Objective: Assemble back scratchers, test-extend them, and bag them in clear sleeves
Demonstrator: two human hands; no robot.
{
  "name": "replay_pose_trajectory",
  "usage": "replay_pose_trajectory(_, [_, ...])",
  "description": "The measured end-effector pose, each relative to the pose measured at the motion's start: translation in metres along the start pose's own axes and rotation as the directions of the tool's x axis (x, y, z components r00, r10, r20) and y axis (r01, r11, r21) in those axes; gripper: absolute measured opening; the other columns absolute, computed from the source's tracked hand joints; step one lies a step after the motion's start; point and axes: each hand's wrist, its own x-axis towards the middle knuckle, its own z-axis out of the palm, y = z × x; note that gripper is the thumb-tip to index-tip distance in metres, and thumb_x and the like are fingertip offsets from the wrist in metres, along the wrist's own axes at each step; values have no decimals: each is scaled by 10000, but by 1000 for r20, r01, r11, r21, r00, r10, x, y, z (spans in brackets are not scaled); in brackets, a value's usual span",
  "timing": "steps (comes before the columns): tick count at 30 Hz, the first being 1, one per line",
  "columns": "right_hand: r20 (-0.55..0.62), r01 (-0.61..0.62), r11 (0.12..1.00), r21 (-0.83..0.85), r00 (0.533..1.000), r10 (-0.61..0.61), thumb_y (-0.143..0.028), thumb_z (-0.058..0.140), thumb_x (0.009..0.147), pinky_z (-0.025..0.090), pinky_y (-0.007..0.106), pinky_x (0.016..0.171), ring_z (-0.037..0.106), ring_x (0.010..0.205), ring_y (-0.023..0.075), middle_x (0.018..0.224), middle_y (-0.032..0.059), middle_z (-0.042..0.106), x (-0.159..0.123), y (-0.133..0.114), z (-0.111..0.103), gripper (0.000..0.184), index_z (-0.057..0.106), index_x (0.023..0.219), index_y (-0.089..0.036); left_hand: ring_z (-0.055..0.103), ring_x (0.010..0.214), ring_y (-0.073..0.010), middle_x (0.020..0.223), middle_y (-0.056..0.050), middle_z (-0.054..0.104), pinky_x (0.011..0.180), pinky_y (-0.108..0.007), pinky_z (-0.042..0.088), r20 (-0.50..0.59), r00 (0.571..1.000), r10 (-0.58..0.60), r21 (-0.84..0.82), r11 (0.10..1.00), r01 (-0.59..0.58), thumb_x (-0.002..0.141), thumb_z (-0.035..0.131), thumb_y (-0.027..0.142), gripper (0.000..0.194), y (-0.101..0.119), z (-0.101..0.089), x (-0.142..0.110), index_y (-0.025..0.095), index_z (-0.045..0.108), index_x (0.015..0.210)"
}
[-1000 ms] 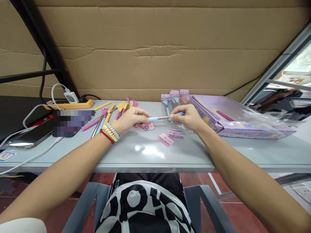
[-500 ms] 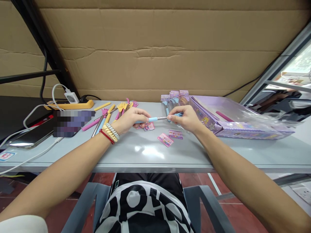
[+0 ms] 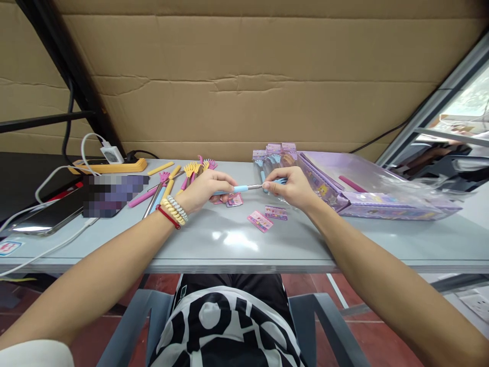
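A telescopic back scratcher (image 3: 240, 189) with a light blue handle and metal rod spans my two hands above the table. My left hand (image 3: 208, 189) is closed around the handle. The thumb and fingers of my right hand (image 3: 288, 186) pinch the far end of the rod; light blue finger tips show behind them. Pink printed cards (image 3: 260, 221) lie below and between the hands. Beyond my right hand are back scratchers in clear bags with purple header cards (image 3: 274, 149). Yellow and pink hand-shaped heads (image 3: 192, 168) lie behind my left hand.
Loose coloured handles (image 3: 147, 196) are at the left, near a phone (image 3: 49, 211), a blurred-out device (image 3: 114, 193) and a yellow power strip (image 3: 133, 165). An open purple box (image 3: 382, 204) with plastic bags and a pink handle (image 3: 352, 183) sits right. Cardboard (image 3: 244, 117) stands behind.
Both hands keep the same hold on the back scratcher in nearly the same place. The whole view has shifted very slightly.
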Motion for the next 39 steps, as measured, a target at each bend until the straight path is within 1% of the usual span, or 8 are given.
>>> replay_pose_trajectory(5, [32, -16, 1000, -3, 999, 16, -375, 685, 626, 319, 239, 449, 441, 444, 97, 471, 4, 539, 2, 1, 2, 257, 652, 638, -120, 424, 466, -71, 509, 8, 534, 434, -202, 289, 5, 1000, 17, 136, 991, -17, 694, 597, 220, 181, 0, -3, 0, 96, 664, 809])
replay_pose_trajectory(8, [51, -12, 1000, 0, 999, 12, -382, 680, 634, 326, 240, 458, 450, 454, 99, 478, 5, 544, 2, 2, 3, 266, 657, 649, -117, 435, 460, -80, 504, 12, 552, 445, -210, 300, -11, 999, 33, 289, 957, -28, 717, 603, 270, 213, -3, -7, 2, 107, 677, 832])
replay_pose_trajectory(10, [62, -5, 1000, -5, 998, 5, -389, 681, 636, 328, 240, 463, 452, 461, 99, 491, 7, 549, 3, 3, 4, 275, 663, 656, -116, 455, 483, -88, 528, 4, 582, 468, -217, 311, -9, 994, 109, 459, 883, -92, 740, 601, 316, 235, -7, -9, 3, 119, 697, 826])
replay_pose_trajectory(14, [87, 11, 998, -61, 996, -6, -406, 674, 650, 326, 242, 477, 450, 474, 99, 515, 8, 561, 4, 7, 5, 290, 680, 675, -118, 473, 528, -89, 615, -15, 644, 529, -227, 321, 96, 947, 306, 725, 630, -277, 827, 522, 377, 312, -16, -10, 4, 145, 727, 790])
replay_pose_trajectory(19, [84, 94, 976, -197, 993, -78, -422, 629, 684, 309, 243, 507, 435, 509, 98, 529, 12, 563, 5, 8, 6, 305, 682, 642, -125, 458, 492, -103, 572, -26, 620, 543, -247, 313, 148, 927, 344, 844, 444, -300, 876, 463, 410, 376, -22, -10, 6, 146, 727, 827])
replay_pose_trajectory(24, [118, 154, 936, -317, 985, -122, -449, 590, 719, 281, 244, 511, 377, 489, 85, 485, -6, 507, 4, 8, 3, 343, 672, 631, -127, 509, 523, -129, 600, -47, 641, 557, -257, 318, 133, 936, 327, 877, 402, -265, 884, 443, 466, 421, -22, -10, 6, 159, 728, 841])
replay_pose_trajectory(30, [158, 175, 925, -339, 979, -127, -431, 568, 718, 274, 237, 504, 350, 482, 75, 487, -26, 443, 3, 9, -2, 328, 634, 625, -123, 529, 561, -137, 619, -51, 644, 574, -257, 318, 106, 939, 328, 890, 389, -236, 877, 445, 495, 433, -19, -10, 5, 165, 718, 813])
replay_pose_trajectory(39, [143, 168, 918, -358, 982, -124, -266, 497, 684, 271, 235, 504, 335, 479, 77, 471, -37, 412, 4, 13, -6, 218, 663, 686, -126, 488, 533, -134, 559, -32, 597, 563, -263, 288, 67, 942, 328, 892, 404, -204, 863, 449, 530, 448, -17, -16, 7, 177, 710, 774])
